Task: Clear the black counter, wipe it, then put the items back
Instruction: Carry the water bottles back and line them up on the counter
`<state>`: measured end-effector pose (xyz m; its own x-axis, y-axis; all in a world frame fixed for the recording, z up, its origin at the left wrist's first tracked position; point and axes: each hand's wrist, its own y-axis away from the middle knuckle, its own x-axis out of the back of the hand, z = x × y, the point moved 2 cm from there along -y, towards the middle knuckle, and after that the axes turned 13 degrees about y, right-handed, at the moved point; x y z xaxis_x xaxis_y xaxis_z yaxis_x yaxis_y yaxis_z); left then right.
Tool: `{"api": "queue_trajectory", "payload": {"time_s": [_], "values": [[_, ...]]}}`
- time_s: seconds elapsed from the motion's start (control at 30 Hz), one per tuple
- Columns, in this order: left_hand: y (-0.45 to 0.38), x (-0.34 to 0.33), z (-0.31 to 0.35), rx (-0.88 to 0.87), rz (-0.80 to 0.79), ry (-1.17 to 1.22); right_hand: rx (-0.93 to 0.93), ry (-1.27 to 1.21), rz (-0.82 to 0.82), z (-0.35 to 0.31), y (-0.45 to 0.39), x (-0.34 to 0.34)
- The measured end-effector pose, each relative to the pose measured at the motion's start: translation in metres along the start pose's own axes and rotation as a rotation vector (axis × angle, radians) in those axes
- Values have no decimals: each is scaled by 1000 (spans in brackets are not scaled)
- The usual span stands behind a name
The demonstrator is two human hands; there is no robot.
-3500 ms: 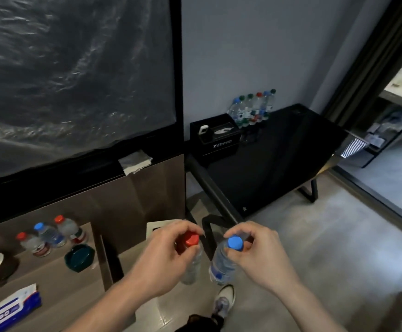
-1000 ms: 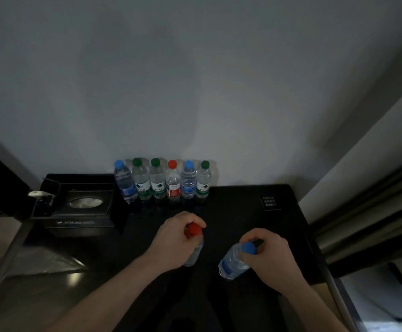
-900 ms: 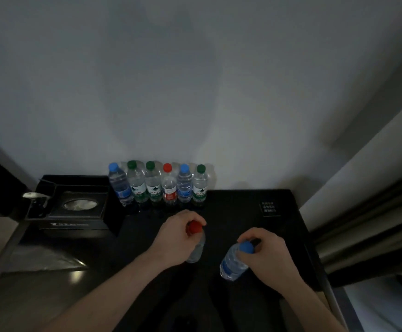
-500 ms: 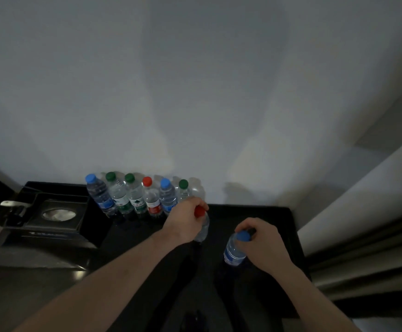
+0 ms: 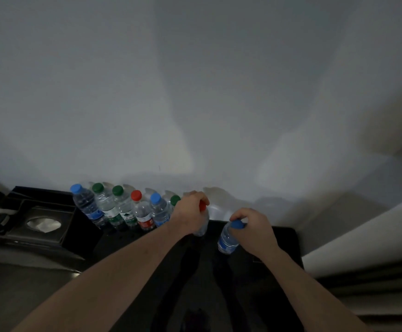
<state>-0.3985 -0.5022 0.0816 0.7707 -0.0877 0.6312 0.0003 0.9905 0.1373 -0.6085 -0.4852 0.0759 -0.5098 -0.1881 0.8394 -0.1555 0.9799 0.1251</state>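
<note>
Head view: six clear plastic water bottles (image 5: 125, 208) w/ blue, green, red caps line the wall on the glossy black counter (image 5: 262, 238). Both arms reach fwd. Left hand (image 5: 190, 215) clamps fingers round the red-capped clear bottle (image 5: 202, 221) at the row's end, prob. setting it back. Right hand (image 5: 252, 227) pinches the blue-capped clear bottle (image 5: 228, 238), tilted, near the surface.

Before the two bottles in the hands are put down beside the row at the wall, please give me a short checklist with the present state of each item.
1. Left hand grips the red-capped bottle: ok.
2. Right hand grips the blue-capped bottle by its cap: ok.
3. Free counter space to the right of the row of six bottles: ok.
4. Red-capped bottle already standing on the counter: cannot tell, its base is hidden.
5. Blue-capped bottle upright: not ok, it is tilted.
6. Both caps on: ok.
</note>
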Motion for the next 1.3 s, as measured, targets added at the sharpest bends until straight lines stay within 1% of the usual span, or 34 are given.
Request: {"api": "queue_trajectory", "payload": {"time_s": [0.2, 0.33, 0.47, 0.63, 0.8, 0.87, 1.0, 1.03, 1.07, 1.13, 1.3], "values": [[-15, -3, -8, 63, 26, -24, 9, -39, -7, -5, -31, -11], [-20, -2, -8, 36, 39, -75, 30, -37, -5, -12, -50, -21], [-23, -2, -7, 7, 6, -128, 20, -20, -14, -20, -62, -29], [-11, -1, -6, -13, -49, -171, -10, -83, -23, -29, -65, -36], [24, 10, -2, -24, -52, -117, 26, -79, -69, -34, -46, -33], [50, 18, -2, -16, -43, -77, 23, -111, -46, -35, -33, -26], [118, 39, -20, 33, -44, -15, 16, -276, 46, -47, 9, -12], [139, 46, -27, 47, -46, -8, 22, -314, 42, -53, 25, -11], [161, 53, -35, 68, -43, -8, 19, -335, 12, -60, 41, -12], [205, 71, -55, 111, -18, -21, 23, -336, -101, -78, 77, -16], [303, 122, -110, 180, 85, -48, 92, -254, -475, -143, 151, -44]]}}
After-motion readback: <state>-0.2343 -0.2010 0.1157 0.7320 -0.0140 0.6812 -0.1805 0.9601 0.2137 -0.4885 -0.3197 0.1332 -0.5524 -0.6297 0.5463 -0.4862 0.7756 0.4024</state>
